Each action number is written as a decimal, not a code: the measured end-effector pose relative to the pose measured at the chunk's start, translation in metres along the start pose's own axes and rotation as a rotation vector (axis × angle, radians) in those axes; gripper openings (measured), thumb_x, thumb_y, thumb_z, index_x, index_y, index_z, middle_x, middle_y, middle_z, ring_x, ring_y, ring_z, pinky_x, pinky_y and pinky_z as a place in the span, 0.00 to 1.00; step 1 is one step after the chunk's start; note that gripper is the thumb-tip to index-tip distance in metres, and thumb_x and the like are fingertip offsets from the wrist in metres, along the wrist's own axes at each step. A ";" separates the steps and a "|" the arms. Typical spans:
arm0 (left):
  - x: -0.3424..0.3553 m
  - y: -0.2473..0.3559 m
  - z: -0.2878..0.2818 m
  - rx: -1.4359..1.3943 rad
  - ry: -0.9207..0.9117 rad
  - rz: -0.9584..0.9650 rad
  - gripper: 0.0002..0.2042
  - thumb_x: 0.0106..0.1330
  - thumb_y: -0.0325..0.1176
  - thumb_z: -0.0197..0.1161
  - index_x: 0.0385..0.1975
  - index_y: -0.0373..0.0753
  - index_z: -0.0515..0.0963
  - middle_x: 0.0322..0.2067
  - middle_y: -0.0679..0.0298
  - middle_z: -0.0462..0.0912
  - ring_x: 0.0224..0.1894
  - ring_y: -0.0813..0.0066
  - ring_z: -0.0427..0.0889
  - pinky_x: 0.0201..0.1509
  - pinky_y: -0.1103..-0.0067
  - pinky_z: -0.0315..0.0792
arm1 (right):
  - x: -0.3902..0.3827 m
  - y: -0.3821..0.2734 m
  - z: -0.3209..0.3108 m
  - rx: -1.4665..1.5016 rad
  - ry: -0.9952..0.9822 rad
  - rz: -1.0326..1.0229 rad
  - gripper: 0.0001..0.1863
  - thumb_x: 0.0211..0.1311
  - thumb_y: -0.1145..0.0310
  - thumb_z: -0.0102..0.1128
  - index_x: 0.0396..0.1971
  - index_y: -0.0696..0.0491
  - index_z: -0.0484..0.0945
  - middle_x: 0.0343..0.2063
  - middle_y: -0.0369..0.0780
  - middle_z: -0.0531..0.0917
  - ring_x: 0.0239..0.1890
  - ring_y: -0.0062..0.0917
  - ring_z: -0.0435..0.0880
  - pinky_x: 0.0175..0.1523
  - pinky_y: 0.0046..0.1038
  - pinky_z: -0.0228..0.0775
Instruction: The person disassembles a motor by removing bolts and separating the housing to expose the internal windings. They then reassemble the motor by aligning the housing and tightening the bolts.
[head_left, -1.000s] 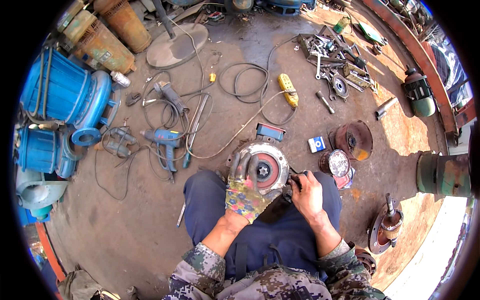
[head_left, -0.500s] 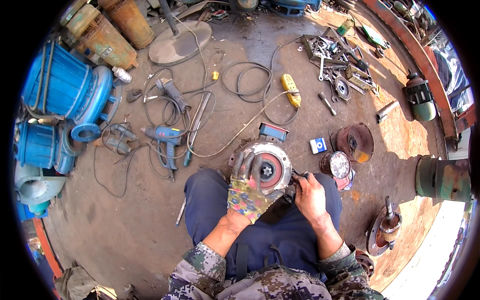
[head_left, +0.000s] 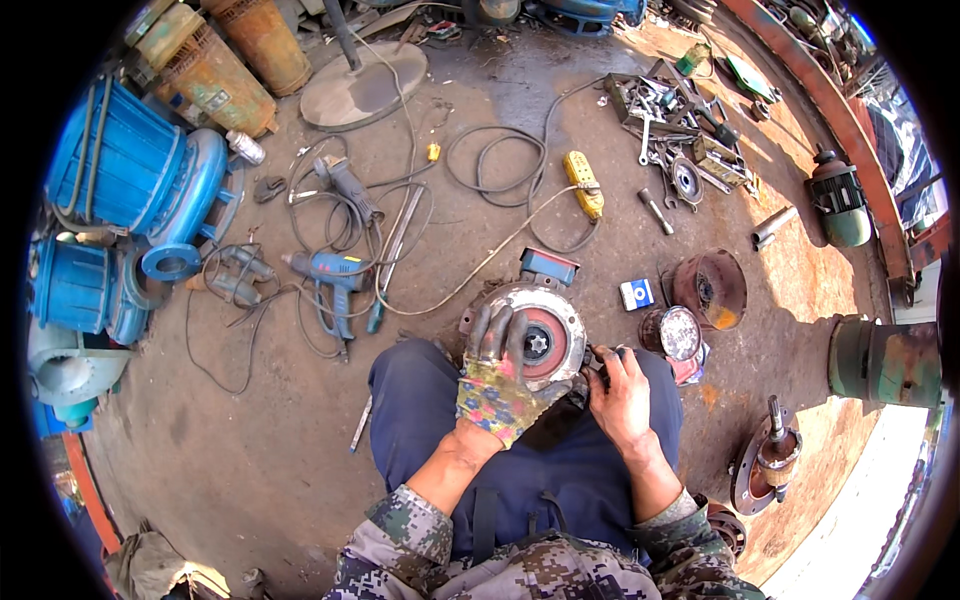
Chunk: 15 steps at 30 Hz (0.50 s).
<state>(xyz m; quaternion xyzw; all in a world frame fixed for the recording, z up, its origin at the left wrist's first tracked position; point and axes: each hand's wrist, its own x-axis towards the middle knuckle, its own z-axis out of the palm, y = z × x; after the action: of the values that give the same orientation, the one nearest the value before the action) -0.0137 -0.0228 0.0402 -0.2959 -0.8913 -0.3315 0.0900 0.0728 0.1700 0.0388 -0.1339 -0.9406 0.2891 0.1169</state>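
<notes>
Between my knees stands an electric motor (head_left: 570,322) with a round metal flange, a reddish inner ring and a toothed shaft end at its centre. A blue terminal box (head_left: 548,266) sits on its far side. My left hand (head_left: 500,385), in a grimy flowered glove, grips the flange's left side, fingers stretched over the face and thumb along the near edge. My bare right hand (head_left: 620,395) is at the lower right rim with its fingers pinched together. Something small and dark is at those fingertips; its kind is hidden.
A blue heat gun (head_left: 335,275), an angle grinder (head_left: 348,188) and tangled cords lie left. Beyond the motor is a yellow power strip (head_left: 582,185). Rightward are a small blue-white box (head_left: 636,292), a rusty ring (head_left: 712,285), a tool tray (head_left: 660,100) and a rotor (head_left: 778,455). Blue pumps (head_left: 120,165) stand far left.
My right hand's fingers have shifted slightly at the motor's rim, with less of the dark piece showing. My left hand keeps its hold; the view has moved a little.
</notes>
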 end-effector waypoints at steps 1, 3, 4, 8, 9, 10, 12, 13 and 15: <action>0.001 0.000 0.000 -0.009 -0.006 -0.002 0.53 0.54 0.59 0.76 0.73 0.30 0.62 0.65 0.44 0.67 0.73 0.39 0.62 0.76 0.48 0.60 | 0.000 0.003 -0.001 0.015 -0.006 -0.020 0.11 0.60 0.80 0.67 0.43 0.56 0.85 0.37 0.48 0.82 0.39 0.48 0.85 0.43 0.42 0.78; 0.001 0.001 0.000 -0.011 -0.006 0.000 0.53 0.54 0.60 0.76 0.73 0.30 0.62 0.65 0.44 0.67 0.72 0.39 0.62 0.76 0.48 0.60 | 0.000 0.009 0.000 0.025 -0.012 -0.087 0.12 0.60 0.81 0.66 0.44 0.55 0.86 0.37 0.47 0.82 0.37 0.47 0.85 0.42 0.41 0.78; 0.001 0.001 0.000 -0.004 0.001 0.004 0.53 0.54 0.59 0.77 0.73 0.30 0.62 0.65 0.44 0.67 0.72 0.39 0.62 0.77 0.49 0.60 | -0.001 0.010 0.000 0.015 -0.023 -0.091 0.12 0.60 0.81 0.67 0.43 0.55 0.86 0.37 0.47 0.82 0.37 0.47 0.85 0.42 0.41 0.78; 0.001 0.000 -0.001 0.013 0.004 0.014 0.53 0.53 0.59 0.77 0.73 0.29 0.62 0.65 0.43 0.67 0.72 0.39 0.63 0.77 0.50 0.60 | -0.001 0.014 0.005 -0.044 -0.012 -0.084 0.09 0.60 0.74 0.69 0.41 0.53 0.85 0.35 0.45 0.80 0.34 0.47 0.84 0.38 0.45 0.78; 0.001 0.000 -0.001 0.006 0.003 0.009 0.53 0.53 0.59 0.77 0.73 0.29 0.63 0.65 0.43 0.67 0.72 0.39 0.63 0.77 0.50 0.61 | -0.001 0.013 0.005 -0.053 -0.013 -0.075 0.08 0.60 0.74 0.69 0.40 0.53 0.84 0.35 0.45 0.79 0.34 0.47 0.84 0.38 0.45 0.78; 0.001 0.000 -0.001 -0.001 0.002 0.004 0.53 0.53 0.59 0.77 0.72 0.29 0.63 0.65 0.43 0.67 0.72 0.39 0.63 0.77 0.50 0.61 | -0.001 0.012 0.005 -0.062 -0.014 -0.065 0.08 0.60 0.74 0.69 0.39 0.54 0.84 0.34 0.46 0.79 0.34 0.47 0.84 0.38 0.46 0.78; 0.001 0.001 -0.001 -0.007 0.002 -0.001 0.52 0.53 0.59 0.77 0.72 0.29 0.63 0.65 0.43 0.68 0.72 0.39 0.63 0.77 0.51 0.61 | 0.000 0.010 0.004 -0.056 -0.017 -0.035 0.08 0.60 0.75 0.69 0.40 0.55 0.84 0.35 0.47 0.80 0.35 0.48 0.84 0.39 0.45 0.78; 0.001 0.001 -0.001 -0.007 0.003 0.000 0.52 0.53 0.59 0.77 0.72 0.29 0.63 0.65 0.43 0.68 0.72 0.39 0.63 0.77 0.51 0.61 | 0.000 0.009 0.004 -0.039 -0.020 -0.015 0.09 0.59 0.77 0.69 0.40 0.55 0.85 0.36 0.47 0.81 0.37 0.48 0.85 0.41 0.44 0.78; 0.000 0.001 0.000 0.000 0.000 0.001 0.52 0.53 0.59 0.77 0.72 0.29 0.63 0.65 0.43 0.68 0.72 0.39 0.63 0.77 0.52 0.61 | 0.000 0.007 0.004 0.003 -0.012 0.005 0.11 0.58 0.78 0.70 0.42 0.56 0.85 0.37 0.48 0.82 0.38 0.48 0.85 0.42 0.43 0.78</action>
<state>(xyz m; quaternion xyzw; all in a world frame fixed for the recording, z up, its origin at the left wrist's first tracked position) -0.0136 -0.0224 0.0411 -0.2963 -0.8911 -0.3317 0.0902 0.0727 0.1731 0.0313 -0.1345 -0.9406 0.2915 0.1106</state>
